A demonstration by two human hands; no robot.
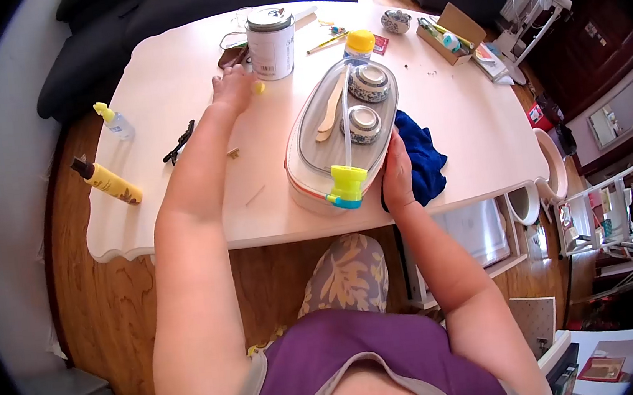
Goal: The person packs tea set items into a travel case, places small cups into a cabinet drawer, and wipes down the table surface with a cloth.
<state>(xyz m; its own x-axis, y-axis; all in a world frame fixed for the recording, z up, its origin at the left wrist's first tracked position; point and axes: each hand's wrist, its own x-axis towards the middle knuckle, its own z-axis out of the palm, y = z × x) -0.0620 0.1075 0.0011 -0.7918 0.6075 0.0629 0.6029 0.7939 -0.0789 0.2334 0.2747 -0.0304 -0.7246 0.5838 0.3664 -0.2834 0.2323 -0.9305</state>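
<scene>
My left hand [236, 90] is palm down over the far left part of the white table [186, 57], fingers apart, beside a white can [271, 48] and near a dark brown object [233, 56]. A small yellow thing [259, 88] is by its thumb. My right hand [399, 176] lies flat against the right side of an oval lidded box [306, 169], fingers straight. On the clear lid rest two patterned bowls [368, 84], wooden spoons [331, 111] and a clear tube with a lime-green piece [347, 183]. Dark blue cloth [424, 159] sits right of this hand.
At the left stand a yellow spray bottle [113, 183] and a clear pump bottle [117, 124], with a black clip [179, 142] nearby. Farther back are a yellow-capped jar [360, 42], a patterned pot [396, 21] and an open box of items [450, 37].
</scene>
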